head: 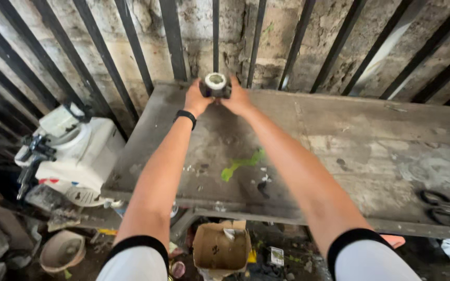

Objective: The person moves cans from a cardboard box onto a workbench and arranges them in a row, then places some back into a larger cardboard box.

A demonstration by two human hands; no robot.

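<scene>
Hands: both arms stretched straight out ahead over the table, meeting at its far edge by the bars.
Left hand [197,100]: fingers curled onto the left side of a small dark roll, black wristband [186,116] just behind the wrist.
Right hand [237,100]: closed on the roll's right side, thumb side up.
Table [371,151]: grey, worn, stained slab; green smear [241,164] between the forearms, near the front edge.
Bars [174,39]: black metal bars run up behind the table, rough masonry wall behind them.
White machine [76,151]: bulky white housing left of the table, below its level, black fittings on its left side.
Cardboard box [221,250]: open, on the floor under the table front, among scattered litter.
Scissors [446,207]: black-handled, flat on the table at the right edge, well apart from both hands.
Roll [215,85]: dark body with pale round end face toward camera, pinched between the two hands, held just above the table's far edge.
</scene>
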